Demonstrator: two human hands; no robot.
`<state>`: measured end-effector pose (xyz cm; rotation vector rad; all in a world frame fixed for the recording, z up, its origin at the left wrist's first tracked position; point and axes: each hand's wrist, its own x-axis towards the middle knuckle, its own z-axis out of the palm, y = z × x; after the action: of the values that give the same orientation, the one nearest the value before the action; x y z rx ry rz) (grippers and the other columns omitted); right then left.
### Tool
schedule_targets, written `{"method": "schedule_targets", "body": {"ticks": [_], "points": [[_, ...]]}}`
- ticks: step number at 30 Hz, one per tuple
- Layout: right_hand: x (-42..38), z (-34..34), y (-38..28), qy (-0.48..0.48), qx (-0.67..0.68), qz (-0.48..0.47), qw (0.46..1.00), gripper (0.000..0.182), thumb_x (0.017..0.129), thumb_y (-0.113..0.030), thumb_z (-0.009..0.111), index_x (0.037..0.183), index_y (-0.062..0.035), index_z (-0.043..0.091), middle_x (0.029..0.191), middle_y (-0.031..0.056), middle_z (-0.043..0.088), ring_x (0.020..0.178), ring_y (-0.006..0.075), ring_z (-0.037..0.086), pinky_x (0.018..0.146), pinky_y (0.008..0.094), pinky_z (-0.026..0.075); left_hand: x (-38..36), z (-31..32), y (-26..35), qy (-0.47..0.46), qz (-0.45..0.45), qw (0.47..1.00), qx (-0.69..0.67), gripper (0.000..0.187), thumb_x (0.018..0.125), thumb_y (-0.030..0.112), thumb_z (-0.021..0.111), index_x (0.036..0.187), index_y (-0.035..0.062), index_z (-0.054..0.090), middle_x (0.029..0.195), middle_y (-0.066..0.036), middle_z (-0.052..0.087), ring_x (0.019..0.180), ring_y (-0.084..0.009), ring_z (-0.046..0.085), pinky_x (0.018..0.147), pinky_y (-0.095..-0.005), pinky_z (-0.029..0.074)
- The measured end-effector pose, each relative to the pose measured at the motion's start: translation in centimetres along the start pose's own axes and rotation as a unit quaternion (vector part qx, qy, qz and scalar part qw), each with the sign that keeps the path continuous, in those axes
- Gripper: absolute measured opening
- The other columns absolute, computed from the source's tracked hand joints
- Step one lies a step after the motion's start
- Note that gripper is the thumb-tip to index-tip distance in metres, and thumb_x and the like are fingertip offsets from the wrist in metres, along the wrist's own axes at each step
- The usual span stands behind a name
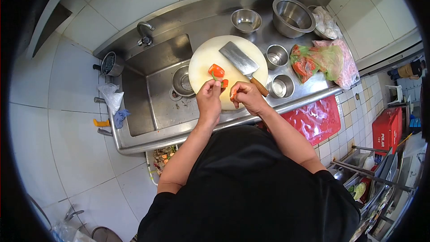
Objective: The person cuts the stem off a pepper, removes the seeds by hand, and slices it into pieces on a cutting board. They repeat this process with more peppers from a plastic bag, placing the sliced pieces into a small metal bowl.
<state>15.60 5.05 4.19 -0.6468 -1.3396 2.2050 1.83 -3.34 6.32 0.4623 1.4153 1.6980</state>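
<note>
Over the round white cutting board (204, 54), my left hand (209, 101) pinches the green stem (214, 76) of a red pepper, with a small red bit (225, 83) beside the fingertips. My right hand (251, 98) is closed at the board's near right side, and a small red pepper scrap (233, 95) shows between its thumb and fingers. Just beyond my left hand lies a larger red pepper piece (216, 70) on the board. A cleaver (238, 58) with a wooden handle rests on the board's right half, its handle passing behind my right hand and over the board's edge.
Left of the board is a sink (154, 94) holding a metal bowl (181, 80). Steel bowls (246, 21), a deep pot (293, 17) and small cups (277, 56) surround the board. A bag of red peppers (309, 62) lies at right. Below left sits a scrap bin (148, 170).
</note>
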Motion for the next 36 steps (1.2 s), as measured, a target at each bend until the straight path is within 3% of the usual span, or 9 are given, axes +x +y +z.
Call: {"method": "schedule_targets", "body": {"ticks": [2, 5, 8, 12, 17, 24, 27, 33, 36], "points": [[-0.2, -0.4, 0.1, -0.018, 0.016, -0.009, 1.0, 0.001, 0.089, -0.005, 0.06, 0.089, -0.0035, 0.06, 0.082, 0.0058, 0.062, 0.063, 0.0133, 0.06, 0.057, 0.0284, 0.051, 0.0, -0.2, 0.8, -0.011, 0.069, 0.997, 0.018, 0.022, 0.104, 0.014, 0.056, 0.115, -0.0049, 0.062, 0.112, -0.012, 0.069, 0.102, -0.0154, 0.065, 0.093, -0.0312, 0.052], [-0.7, -0.2, -1.5, -0.066, 0.178, 0.055, 0.98, 0.012, 0.095, -0.019, 0.053, 0.093, -0.0079, 0.049, 0.086, 0.0078, 0.061, 0.064, 0.0186, 0.061, 0.059, 0.0345, 0.056, -0.4, 0.0, 1.6, -0.032, 0.146, 0.987, 0.052, 0.023, 0.105, 0.014, 0.055, 0.118, -0.0051, 0.061, 0.115, -0.012, 0.069, 0.103, -0.0161, 0.065, 0.094, -0.0309, 0.051], [-0.7, 1.1, -2.7, -0.038, 0.208, 0.072, 0.975, 0.015, 0.098, -0.02, 0.057, 0.096, -0.0068, 0.052, 0.086, 0.0071, 0.061, 0.065, 0.0163, 0.061, 0.06, 0.0327, 0.056, -0.7, -0.1, 1.7, -0.042, 0.21, 0.968, 0.135, 0.021, 0.104, 0.013, 0.057, 0.114, -0.0036, 0.065, 0.115, -0.013, 0.069, 0.105, -0.0195, 0.065, 0.094, -0.0323, 0.05], [-0.3, 3.0, -3.9, 0.034, 0.101, 0.035, 0.994, 0.017, 0.099, -0.02, 0.063, 0.098, -0.0049, 0.055, 0.085, 0.0054, 0.061, 0.065, 0.0131, 0.061, 0.06, 0.0304, 0.056, -1.1, 0.4, 2.3, -0.032, 0.313, 0.916, 0.251, 0.019, 0.102, 0.013, 0.06, 0.109, -0.0024, 0.069, 0.113, -0.014, 0.069, 0.106, -0.0245, 0.066, 0.094, -0.0337, 0.05], [-0.1, 3.1, -3.6, 0.035, 0.045, -0.023, 0.998, 0.019, 0.098, -0.017, 0.067, 0.101, -0.0011, 0.057, 0.084, 0.0038, 0.06, 0.068, 0.0094, 0.06, 0.061, 0.0276, 0.055, -1.6, 0.8, 2.5, -0.028, 0.269, 0.941, 0.203, 0.02, 0.102, 0.013, 0.059, 0.111, -0.003, 0.067, 0.113, -0.014, 0.068, 0.105, -0.0202, 0.065, 0.092, -0.0319, 0.05], [0.2, 2.5, -3.9, 0.001, 0.033, 0.013, 0.999, 0.018, 0.099, -0.017, 0.066, 0.102, -0.0009, 0.058, 0.084, 0.004, 0.06, 0.069, 0.0092, 0.059, 0.061, 0.0269, 0.055, -1.2, 0.6, 1.6, -0.044, 0.164, 0.985, 0.011, 0.017, 0.104, 0.013, 0.056, 0.112, -0.0002, 0.063, 0.111, -0.009, 0.065, 0.101, -0.0153, 0.062, 0.093, -0.0288, 0.047], [0.4, 1.9, -3.8, -0.014, 0.073, 0.052, 0.996, 0.019, 0.098, -0.017, 0.067, 0.102, -0.0007, 0.058, 0.084, 0.0039, 0.06, 0.067, 0.0091, 0.059, 0.059, 0.0266, 0.054, -0.5, -0.4, 0.7, -0.033, 0.211, 0.97, 0.115, 0.017, 0.105, 0.013, 0.054, 0.114, 0.0008, 0.062, 0.111, -0.007, 0.062, 0.1, -0.0143, 0.061, 0.093, -0.0288, 0.047], [-0.2, 1.0, -4.1, -0.061, 0.0, 0.134, 0.989, 0.014, 0.096, -0.013, 0.066, 0.101, -0.0028, 0.058, 0.083, 0.0038, 0.06, 0.064, 0.0095, 0.058, 0.058, 0.0269, 0.053, -0.5, -0.6, 1.6, -0.056, 0.146, 0.987, 0.036, 0.017, 0.105, 0.013, 0.053, 0.111, -0.0006, 0.062, 0.113, -0.007, 0.058, 0.1, -0.0134, 0.059, 0.092, -0.0285, 0.047], [0.0, 0.3, -3.5, -0.078, 0.102, 0.125, 0.984, 0.013, 0.096, -0.014, 0.064, 0.101, -0.0044, 0.056, 0.085, 0.0038, 0.059, 0.065, 0.0104, 0.059, 0.058, 0.0279, 0.054, -0.3, -1.0, 2.4, -0.08, 0.211, 0.971, 0.073, 0.018, 0.105, 0.014, 0.054, 0.11, -0.0008, 0.063, 0.113, -0.008, 0.057, 0.102, -0.0138, 0.058, 0.093, -0.0287, 0.046]]}}
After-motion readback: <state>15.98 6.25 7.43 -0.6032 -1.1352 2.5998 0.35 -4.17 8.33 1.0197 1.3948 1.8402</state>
